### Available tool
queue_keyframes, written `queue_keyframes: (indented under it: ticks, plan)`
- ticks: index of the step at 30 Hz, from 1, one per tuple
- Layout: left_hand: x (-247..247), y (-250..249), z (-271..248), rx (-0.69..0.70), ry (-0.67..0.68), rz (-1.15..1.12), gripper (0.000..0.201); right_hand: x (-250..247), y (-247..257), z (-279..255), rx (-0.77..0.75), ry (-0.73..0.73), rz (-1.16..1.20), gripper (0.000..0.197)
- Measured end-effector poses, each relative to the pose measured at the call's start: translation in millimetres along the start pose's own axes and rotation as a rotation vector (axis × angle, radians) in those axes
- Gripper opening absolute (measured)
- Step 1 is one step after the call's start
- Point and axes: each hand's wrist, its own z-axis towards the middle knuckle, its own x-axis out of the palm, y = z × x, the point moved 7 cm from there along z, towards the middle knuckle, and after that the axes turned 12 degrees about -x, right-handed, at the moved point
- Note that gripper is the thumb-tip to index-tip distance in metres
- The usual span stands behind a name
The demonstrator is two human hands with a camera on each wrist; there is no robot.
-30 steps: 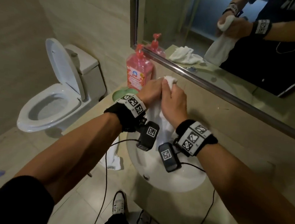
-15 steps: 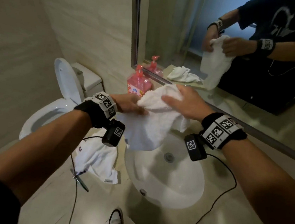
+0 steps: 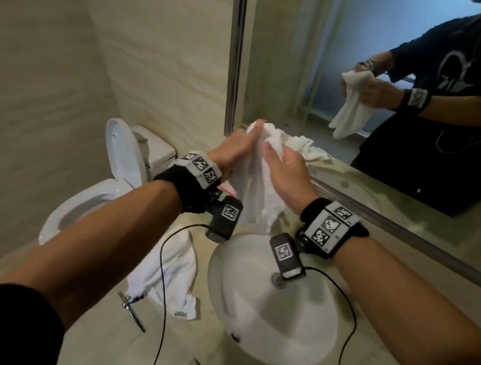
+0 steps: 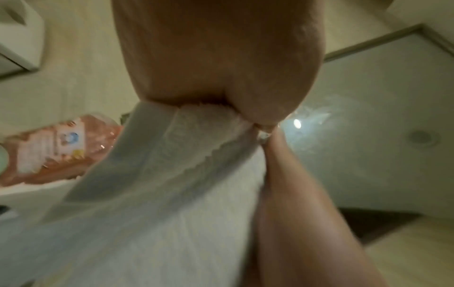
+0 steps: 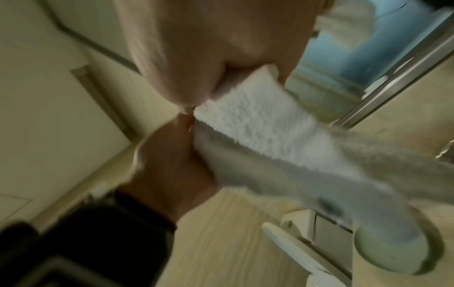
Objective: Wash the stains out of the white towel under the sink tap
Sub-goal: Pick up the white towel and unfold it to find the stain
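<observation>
I hold the white towel (image 3: pixel 257 189) bunched between both hands, above the far left rim of the white sink basin (image 3: pixel 271 323). My left hand (image 3: pixel 236 150) grips its upper part from the left. My right hand (image 3: pixel 287 171) grips it from the right, palm against the cloth. The hands touch at the heels. The towel's lower end hangs loose toward the basin. In the left wrist view the towel (image 4: pixel 172 184) comes out of my left hand (image 4: pixel 221 58); in the right wrist view the towel (image 5: pixel 258 126) runs from my right hand (image 5: pixel 209 48). No tap shows.
A second white towel (image 3: pixel 168 274) lies on the beige counter left of the basin, beside a small metal piece (image 3: pixel 132 310). A pink soap bottle (image 4: pixel 56 149) stands behind the towel. A toilet (image 3: pixel 113 172) with raised lid is left; the mirror (image 3: pixel 358 62) is ahead.
Half a second ago the towel was spread wide between my separated hands. The hands have come together and now hold it bunched and raised.
</observation>
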Motion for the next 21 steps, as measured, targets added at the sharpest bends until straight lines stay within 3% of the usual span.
queue_keyframes:
  ticks: [4,8,11,13,15,18,21]
  plan:
    - [29.8,-1.5,-5.2,0.014,0.005,0.081,0.047,-10.9,7.9,20.1,0.17,-0.185,0.038,0.047]
    - [6.6,-15.5,-2.7,0.037,-0.17,0.156,0.043,5.7,15.4,18.2,0.044,-0.133,-0.049,0.056]
    - [9.4,-5.6,-6.4,-0.041,-0.023,0.067,0.038,-3.8,14.8,23.4,0.044,-0.159,-0.129,0.053]
    - [15.9,2.1,-14.3,-0.072,0.116,0.097,0.033,-14.5,8.0,30.3,0.088,-0.081,-0.154,0.048]
    - [10.0,-1.0,-19.3,-0.019,0.181,0.27,0.025,-16.2,7.8,28.6,0.054,0.018,-0.18,0.053]
    - [-12.0,-7.5,-17.1,0.077,0.152,0.772,0.032,-14.3,22.2,26.7,-0.108,0.168,-0.258,0.055]
    - [-37.7,-5.4,-10.0,0.114,0.035,1.063,0.023,-13.7,33.2,25.5,-0.295,0.471,-0.52,0.048]
